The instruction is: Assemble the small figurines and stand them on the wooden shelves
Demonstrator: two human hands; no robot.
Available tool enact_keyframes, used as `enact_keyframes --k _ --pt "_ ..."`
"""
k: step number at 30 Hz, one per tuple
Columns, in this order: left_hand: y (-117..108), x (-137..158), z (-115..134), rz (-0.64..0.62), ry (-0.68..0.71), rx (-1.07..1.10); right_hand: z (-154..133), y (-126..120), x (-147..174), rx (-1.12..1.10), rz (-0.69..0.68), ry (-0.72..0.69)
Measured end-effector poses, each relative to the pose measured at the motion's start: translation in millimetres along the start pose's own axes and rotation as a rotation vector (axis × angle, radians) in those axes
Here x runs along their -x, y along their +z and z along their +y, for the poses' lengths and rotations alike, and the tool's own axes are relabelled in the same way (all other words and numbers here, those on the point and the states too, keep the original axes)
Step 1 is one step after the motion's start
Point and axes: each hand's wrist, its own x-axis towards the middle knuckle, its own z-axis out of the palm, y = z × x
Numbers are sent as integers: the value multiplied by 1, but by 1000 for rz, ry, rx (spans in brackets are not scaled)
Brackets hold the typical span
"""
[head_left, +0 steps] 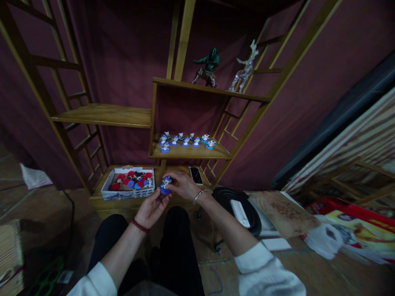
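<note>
A small purple-and-white figurine on a round purple base is held upright between both hands, in front of the lowest shelf. Beneath it, my left hand pinches the base with its fingertips. From the right side, my right hand grips the upper part, thumb and fingers closed around it. Just left of the hands sits an open cardboard box, in which several figurines with red, purple and blue bases lie jumbled. On the middle shelf stand several similar small figurines in loose rows.
A phone lies on the lowest shelf, right of the hands. Higher up stand a dark green figure and a clear statue. A coiled black hose or cable and a plastic bag are on the right.
</note>
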Motion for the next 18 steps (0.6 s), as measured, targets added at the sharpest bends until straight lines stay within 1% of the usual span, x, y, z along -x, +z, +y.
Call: enact_keyframes --k 7,15,18 --pt "1 -2 0 8 2 1 1 0 3 -17 29 39" --pt "5 -3 0 -6 23 3 4 1 5 -44 81 64" --pt "5 -3 -1 -19 25 -6 6 1 5 -47 78 73"
